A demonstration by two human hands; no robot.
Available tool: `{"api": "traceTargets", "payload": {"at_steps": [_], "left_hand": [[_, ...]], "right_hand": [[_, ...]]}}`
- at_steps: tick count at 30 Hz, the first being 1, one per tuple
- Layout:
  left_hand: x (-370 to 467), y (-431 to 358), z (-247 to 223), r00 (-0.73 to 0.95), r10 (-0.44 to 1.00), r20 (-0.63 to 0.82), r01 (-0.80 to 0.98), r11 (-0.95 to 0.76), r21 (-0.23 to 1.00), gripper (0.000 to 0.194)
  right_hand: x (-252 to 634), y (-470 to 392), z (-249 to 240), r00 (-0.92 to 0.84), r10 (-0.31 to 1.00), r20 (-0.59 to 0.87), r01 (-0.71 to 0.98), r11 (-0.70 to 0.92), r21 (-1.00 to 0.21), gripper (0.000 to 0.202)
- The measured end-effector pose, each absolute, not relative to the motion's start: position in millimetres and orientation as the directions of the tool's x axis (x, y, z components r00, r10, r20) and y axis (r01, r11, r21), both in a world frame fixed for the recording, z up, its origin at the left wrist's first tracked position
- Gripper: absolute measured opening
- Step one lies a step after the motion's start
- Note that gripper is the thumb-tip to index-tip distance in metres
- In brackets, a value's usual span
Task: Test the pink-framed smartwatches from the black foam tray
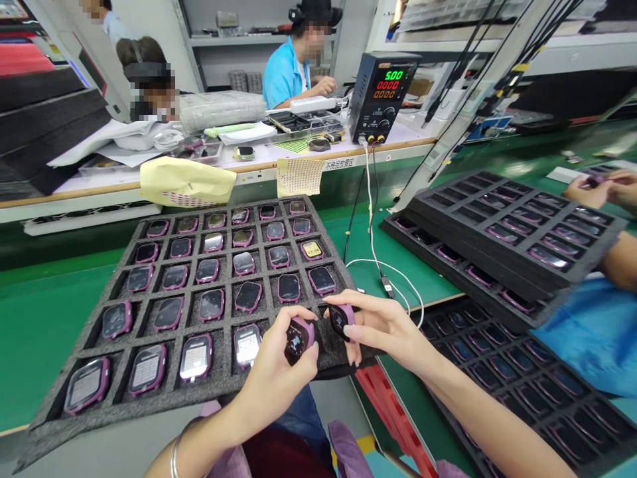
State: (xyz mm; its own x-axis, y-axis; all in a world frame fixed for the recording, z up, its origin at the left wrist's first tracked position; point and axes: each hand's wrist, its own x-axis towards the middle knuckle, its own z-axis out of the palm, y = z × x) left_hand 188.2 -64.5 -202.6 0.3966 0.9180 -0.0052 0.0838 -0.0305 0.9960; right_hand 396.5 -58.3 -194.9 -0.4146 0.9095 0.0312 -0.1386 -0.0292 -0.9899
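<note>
My left hand is closed round a purple-framed smartwatch body, its dark screen lit with a small picture. A second smartwatch body of the same kind is gripped by its edges in my right hand, just to the right. Both are held over the near right corner of a dark foam tray. Rows of similar purple watch bodies lie in the tray's compartments; one at the right shows a yellow face, and a few near the front have white screens.
A power supply stands on the raised shelf, with a white cable hanging down to the green bench. Stacked foam trays of watches lie at right, near another person's hands. A person in a blue shirt sits behind the shelf.
</note>
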Motion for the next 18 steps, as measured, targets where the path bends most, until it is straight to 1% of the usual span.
{"api": "traceTargets", "payload": {"at_steps": [3,7,11,15,18], "left_hand": [[188.2,-64.4,-201.0,0.401,0.916,0.000,0.087,-0.038,0.995,0.027],[188.7,-64.9,-200.8,0.373,0.927,-0.023,0.046,0.007,0.999,0.030],[187.6,-65.0,-199.3,0.398,0.917,-0.013,0.092,-0.026,0.995,0.030],[187.1,-64.5,-199.1,0.370,0.928,-0.046,0.105,0.007,0.994,0.033],[187.5,-64.2,-200.1,0.349,0.937,-0.006,0.114,-0.036,0.993,0.032]], "right_hand": [[396.3,-58.0,-194.6,-0.430,0.903,0.028,-0.129,-0.030,-0.991,0.040],[394.2,-59.3,-191.9,-0.383,0.923,0.030,-0.170,-0.038,-0.985,0.040],[393.4,-60.1,-191.7,-0.368,0.929,0.036,-0.180,-0.033,-0.983,0.036],[395.7,-59.6,-194.2,-0.381,0.923,0.054,-0.184,-0.019,-0.983,0.036],[397.1,-59.0,-195.3,-0.392,0.918,0.056,-0.183,-0.018,-0.983,0.035]]}}
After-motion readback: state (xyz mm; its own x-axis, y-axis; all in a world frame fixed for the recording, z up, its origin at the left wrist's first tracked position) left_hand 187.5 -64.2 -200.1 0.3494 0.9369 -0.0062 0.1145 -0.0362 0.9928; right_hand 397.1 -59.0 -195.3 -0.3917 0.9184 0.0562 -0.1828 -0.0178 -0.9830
